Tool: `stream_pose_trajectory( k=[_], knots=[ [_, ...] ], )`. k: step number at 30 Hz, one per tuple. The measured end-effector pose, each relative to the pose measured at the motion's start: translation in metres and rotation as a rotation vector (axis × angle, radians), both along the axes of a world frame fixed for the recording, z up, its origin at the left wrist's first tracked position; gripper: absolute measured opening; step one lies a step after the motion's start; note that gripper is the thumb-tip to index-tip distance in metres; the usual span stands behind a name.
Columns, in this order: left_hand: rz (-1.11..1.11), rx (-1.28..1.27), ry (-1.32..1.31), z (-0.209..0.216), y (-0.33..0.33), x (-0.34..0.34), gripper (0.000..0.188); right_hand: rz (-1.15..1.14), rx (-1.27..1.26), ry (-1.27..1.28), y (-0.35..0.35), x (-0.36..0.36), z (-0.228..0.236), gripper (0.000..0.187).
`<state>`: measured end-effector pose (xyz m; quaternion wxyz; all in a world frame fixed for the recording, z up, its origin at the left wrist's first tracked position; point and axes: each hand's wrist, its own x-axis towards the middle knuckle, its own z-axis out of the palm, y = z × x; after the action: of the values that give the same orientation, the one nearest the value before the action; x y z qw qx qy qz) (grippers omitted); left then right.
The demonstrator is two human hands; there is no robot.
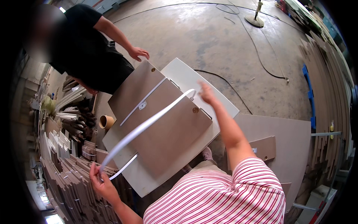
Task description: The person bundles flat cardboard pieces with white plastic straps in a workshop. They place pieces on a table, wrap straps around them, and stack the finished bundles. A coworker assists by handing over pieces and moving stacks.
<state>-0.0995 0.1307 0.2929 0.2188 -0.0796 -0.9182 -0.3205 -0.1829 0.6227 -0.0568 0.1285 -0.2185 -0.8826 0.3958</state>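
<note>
While left hand point(104, 186), lower left, pinches white strap point(138, 130), right hand point(206, 93) blurs, upper centre. Its fingers' state: cannot tell.

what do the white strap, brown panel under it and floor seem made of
White strap: probably plastic, smooth with a slight sheen, since it holds a springy arch. Brown panel: likely laminated board, matt, flat and evenly coloured. Floor: apparently concrete, grey, blotchy and slightly shiny.
</note>
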Motion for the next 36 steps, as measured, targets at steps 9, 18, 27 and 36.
stream_pose_trajectory(
  k=[9,18,27,36],
  knots=[
    [-0.059,-0.154,-0.211,-0.113,-0.058,-0.019,0.061,-0.925,0.035,1.134,0.092,0.259,0.225,0.03],
    [-0.734,-0.178,-0.24,-0.157,-0.054,0.036,0.066,-0.991,-0.179,0.489,-0.098,0.442,0.06,0.02],
    [-1.342,-0.149,-0.466,-0.177,-0.048,0.136,0.065,-0.567,-0.422,-0.495,-0.416,0.573,-0.08,0.052],
    [-1.407,-0.449,-1.158,-0.256,-0.081,0.215,0.04,-1.333,-0.612,-0.357,-0.466,0.71,-0.088,0.034]
  ],
)
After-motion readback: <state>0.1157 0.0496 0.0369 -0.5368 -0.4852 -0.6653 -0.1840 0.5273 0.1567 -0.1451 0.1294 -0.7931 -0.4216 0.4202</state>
